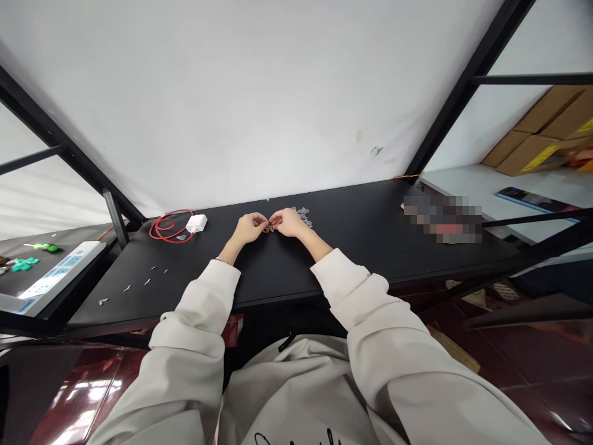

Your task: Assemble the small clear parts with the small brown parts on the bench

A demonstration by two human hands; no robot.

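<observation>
Over the middle of the black table [354,238], my left hand [251,227] and my right hand [287,223] meet almost fingertip to fingertip. The fingers of both are pinched together. Whatever sits between them is too small and too covered to name. Right below the fingertips lies a little cluster of small brown pieces [269,229]. Beside my right hand, just behind it, several small clear plastic pieces [303,214] lie in a loose pile, partly hidden by that hand.
A white charger [197,223] with a coiled red cable [162,230] lies to the left. Small pale scraps [127,288] are scattered at the front left. A power strip [62,272] stands beyond the left frame post. A blurred-out flat item [442,219] rests at the right.
</observation>
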